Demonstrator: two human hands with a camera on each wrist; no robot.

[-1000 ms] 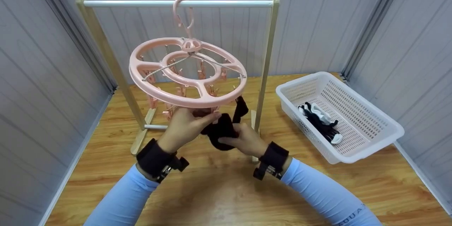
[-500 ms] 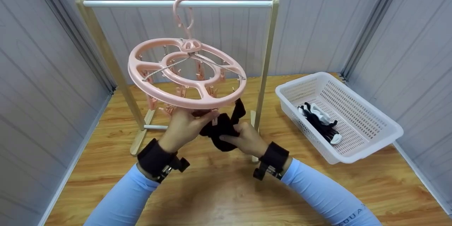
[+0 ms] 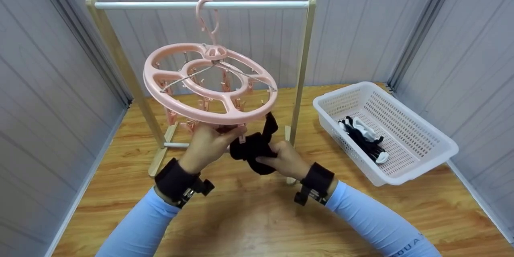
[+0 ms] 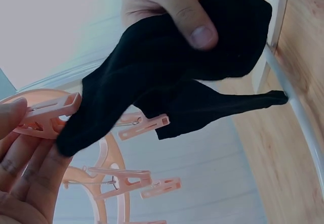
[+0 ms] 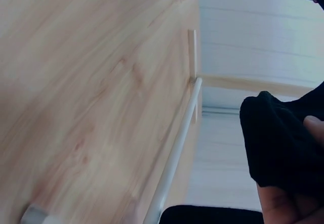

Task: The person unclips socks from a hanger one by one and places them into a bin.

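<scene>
My right hand (image 3: 283, 156) has its grip closed on a black sock (image 3: 253, 147), thumb pressed into the bunched cloth, just under the near rim of the pink hanger (image 3: 209, 84). One end of the sock points up toward the rim; in the left wrist view the other end reaches to a pink clip (image 4: 48, 115). My left hand (image 3: 209, 144) is up under the same rim, fingers at that clip (image 3: 242, 135); they lie against it and the sock's tip, but I cannot tell whether the grip pinches the clip or only touches it.

The hanger hooks over the white bar (image 3: 160, 5) of a wooden rack (image 3: 116, 56), and more clips (image 4: 119, 176) dangle beneath the ring, crowding the space around my fingers. The rack's right post (image 3: 302, 68) stands close behind my right hand, and its low rail (image 5: 172, 168) runs just beyond the sock. Off to the right on the wooden floor (image 3: 241, 217) sits a white basket (image 3: 441, 144) with more socks (image 3: 363, 136), black and white, well apart from my hands. Grey walls (image 3: 48, 88) close in on both sides.
</scene>
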